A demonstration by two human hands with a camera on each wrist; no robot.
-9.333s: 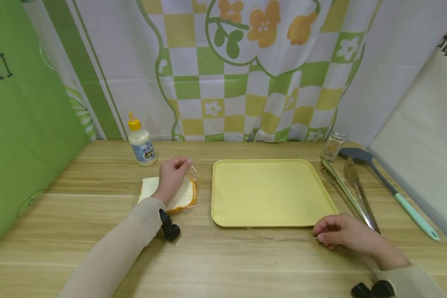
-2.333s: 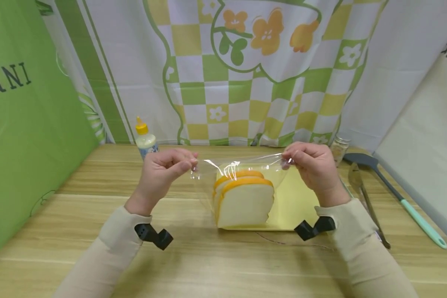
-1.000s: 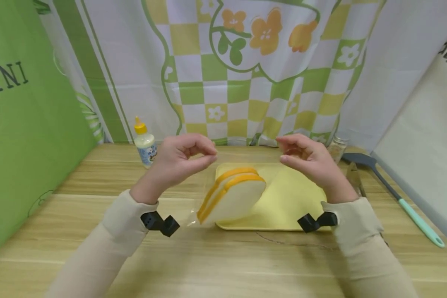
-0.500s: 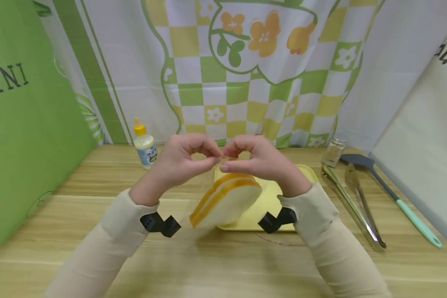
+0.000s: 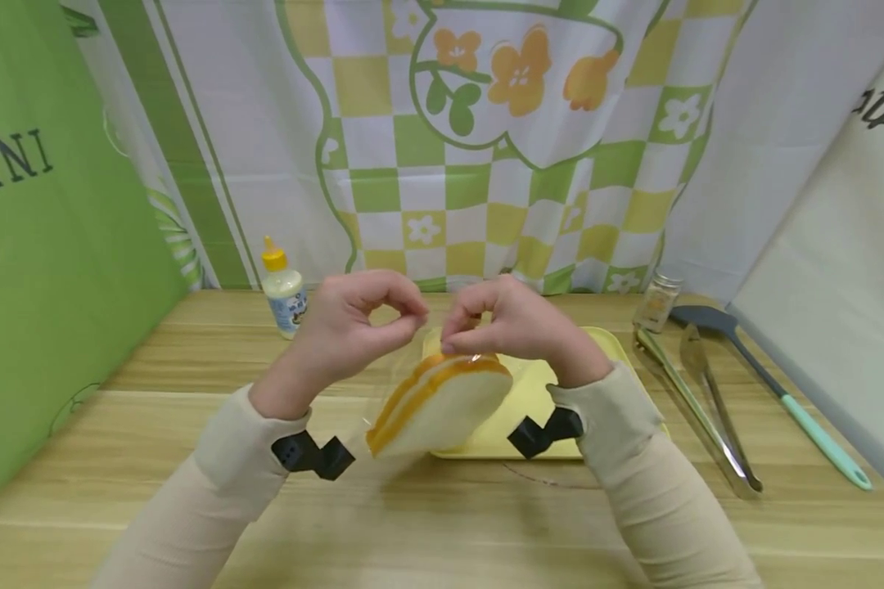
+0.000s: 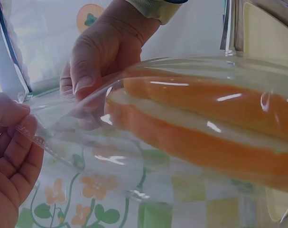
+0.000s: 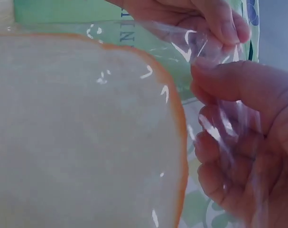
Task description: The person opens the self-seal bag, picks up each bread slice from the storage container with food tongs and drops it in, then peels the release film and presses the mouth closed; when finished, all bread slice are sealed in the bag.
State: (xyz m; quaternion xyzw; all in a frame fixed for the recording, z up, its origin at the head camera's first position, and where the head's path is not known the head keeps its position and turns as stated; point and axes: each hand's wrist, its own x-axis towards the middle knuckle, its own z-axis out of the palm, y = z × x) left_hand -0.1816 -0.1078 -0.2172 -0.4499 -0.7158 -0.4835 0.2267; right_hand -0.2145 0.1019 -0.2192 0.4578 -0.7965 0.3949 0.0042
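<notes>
Two slices of bread with orange-brown crusts hang tilted inside a clear plastic bag, above the left part of a yellow tray. My left hand pinches the bag's mouth edge between thumb and fingertips; the left wrist view shows that edge between the fingers. Close by on the right, my right hand grips the gathered film just above the crust, with thumb and curled fingers around it in the right wrist view. A thin wire-like tie lies on the table in front of the tray.
A squeeze bottle with a yellow cap stands at the back left. On the right are a seasoning jar, metal tongs and a dark spatula with a mint handle. A checkered curtain closes the back.
The bread left the table and came up in the bag. The hands, first holding the mouth wide, drew together; my right hand moved left, then slightly down onto the film near the crust.
</notes>
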